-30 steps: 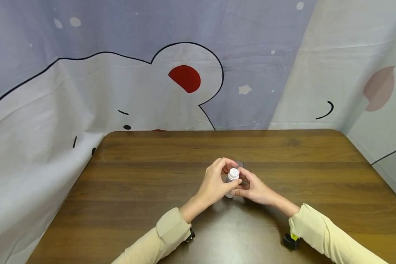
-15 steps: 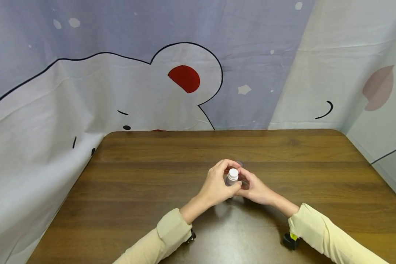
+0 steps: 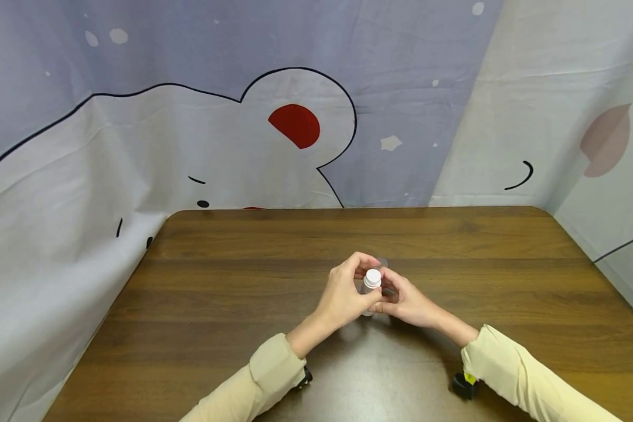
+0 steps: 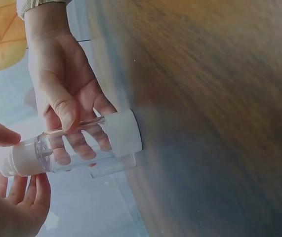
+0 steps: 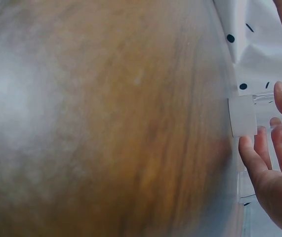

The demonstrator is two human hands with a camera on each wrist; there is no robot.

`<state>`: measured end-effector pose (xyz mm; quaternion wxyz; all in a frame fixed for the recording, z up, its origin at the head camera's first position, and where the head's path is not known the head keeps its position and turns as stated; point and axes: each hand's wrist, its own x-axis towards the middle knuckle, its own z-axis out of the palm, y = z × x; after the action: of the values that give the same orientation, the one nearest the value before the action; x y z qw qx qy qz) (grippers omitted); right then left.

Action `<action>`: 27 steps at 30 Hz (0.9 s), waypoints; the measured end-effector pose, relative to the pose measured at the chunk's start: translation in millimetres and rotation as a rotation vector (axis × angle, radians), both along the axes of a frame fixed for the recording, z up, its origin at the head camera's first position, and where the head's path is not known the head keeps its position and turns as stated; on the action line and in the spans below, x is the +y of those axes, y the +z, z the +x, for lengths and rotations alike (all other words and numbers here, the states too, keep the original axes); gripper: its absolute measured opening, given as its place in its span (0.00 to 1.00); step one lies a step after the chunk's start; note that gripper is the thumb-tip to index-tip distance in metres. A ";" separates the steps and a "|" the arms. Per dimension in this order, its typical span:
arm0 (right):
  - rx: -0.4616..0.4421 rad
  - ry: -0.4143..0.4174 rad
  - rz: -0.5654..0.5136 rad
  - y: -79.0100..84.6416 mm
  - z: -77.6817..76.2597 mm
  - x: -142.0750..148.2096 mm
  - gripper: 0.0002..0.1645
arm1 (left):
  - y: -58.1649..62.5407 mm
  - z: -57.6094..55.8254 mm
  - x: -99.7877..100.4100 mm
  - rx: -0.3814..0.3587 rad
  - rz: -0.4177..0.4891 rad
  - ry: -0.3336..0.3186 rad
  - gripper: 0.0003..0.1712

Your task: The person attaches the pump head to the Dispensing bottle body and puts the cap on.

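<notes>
A clear bottle point(image 3: 371, 283) with a white top and a white base stands upright on the table. My left hand point(image 3: 343, 296) has its thumb and fingers around the white top point(image 4: 24, 159). Lower down, my right hand point(image 3: 411, 303) grips the clear body; in the left wrist view its thumb point(image 4: 67, 116) lies on the near side and its fingers show through the wall. The white base point(image 5: 242, 116) rests on the wood in the right wrist view. Just behind the bottle is a small clear cylindrical piece point(image 3: 383, 262), partly hidden by the hands.
The brown wooden table point(image 3: 242, 281) stretches out on both sides of the hands. A printed cloth point(image 3: 216, 140) hangs along its back and sides. Black wrist devices point(image 3: 464, 385) sit under both sleeves.
The left fingers turned slightly rightward around the bottle's top half a second ago, and now they are back near where they were. The right hand and bottle have stayed almost in place.
</notes>
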<state>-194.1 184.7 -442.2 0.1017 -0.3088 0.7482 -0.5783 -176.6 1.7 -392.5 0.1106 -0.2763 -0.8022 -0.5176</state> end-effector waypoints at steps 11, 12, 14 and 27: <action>0.008 -0.017 0.039 1.0 0.2 0.9 0.33 | -4.0 -1.0 2.1 -0.004 -0.002 -0.025 0.22; 0.009 -0.016 0.034 1.4 0.3 0.7 0.31 | -3.9 -0.8 2.2 -0.008 0.004 -0.013 0.22; 0.012 -0.015 0.024 2.0 0.2 0.2 0.28 | -3.6 -0.9 3.0 -0.016 0.014 0.015 0.21; -0.022 0.006 -0.042 0.1 0.6 -0.9 0.23 | -3.1 0.1 1.9 -0.060 0.064 0.041 0.14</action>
<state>-193.4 183.8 -442.1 0.1049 -0.3068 0.7338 -0.5970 -176.4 3.6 -395.5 0.1060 -0.2404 -0.7936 -0.5488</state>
